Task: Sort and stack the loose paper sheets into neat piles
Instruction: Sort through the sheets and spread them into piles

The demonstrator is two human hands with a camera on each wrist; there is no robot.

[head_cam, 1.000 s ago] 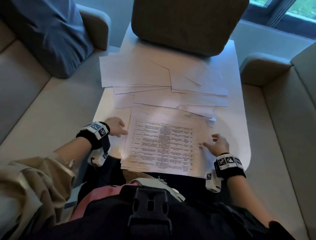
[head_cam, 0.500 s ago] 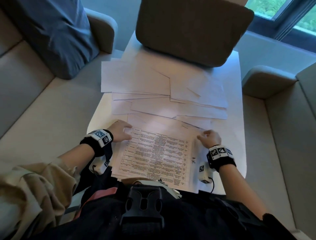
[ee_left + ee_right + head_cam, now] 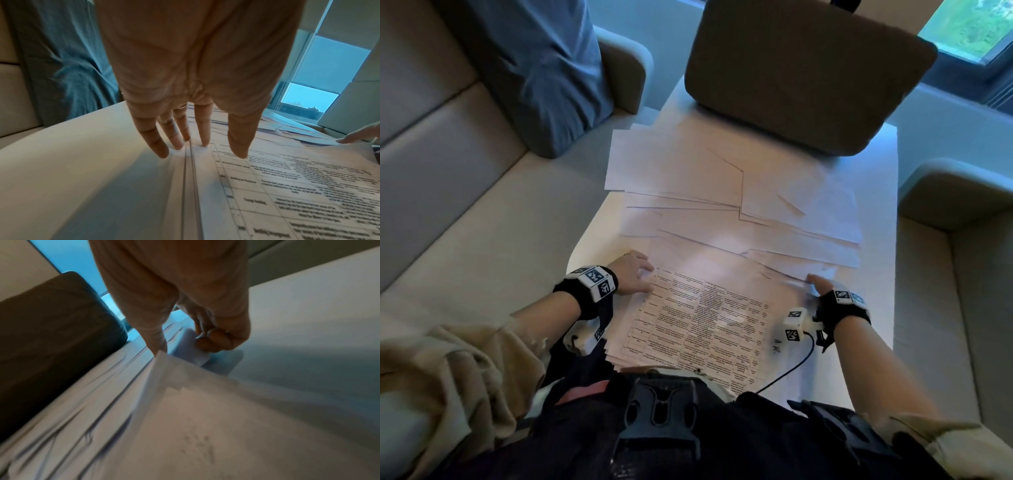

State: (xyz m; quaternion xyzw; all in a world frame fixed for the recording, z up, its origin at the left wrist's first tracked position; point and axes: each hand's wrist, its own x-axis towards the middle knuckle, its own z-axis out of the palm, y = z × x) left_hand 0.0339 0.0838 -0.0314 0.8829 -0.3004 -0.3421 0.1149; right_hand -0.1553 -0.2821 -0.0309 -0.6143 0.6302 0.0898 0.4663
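The right hand point(image 3: 822, 286) is sliding from the printed stack point(image 3: 702, 318)'s right edge up to its upper right corner, now lifting that corner between thumb and fingers.

Each wrist wears a black band point(image 3: 585, 294) topped by a white block printed with black-and-white square markers. A second marked white cube point(image 3: 795, 323) hangs beside the right wrist, trailing a thin black cable point(image 3: 787, 371). Beige sleeves point(image 3: 465, 370) are pushed up both forearms. A black plastic buckle point(image 3: 659, 416) sits below, between the arms.
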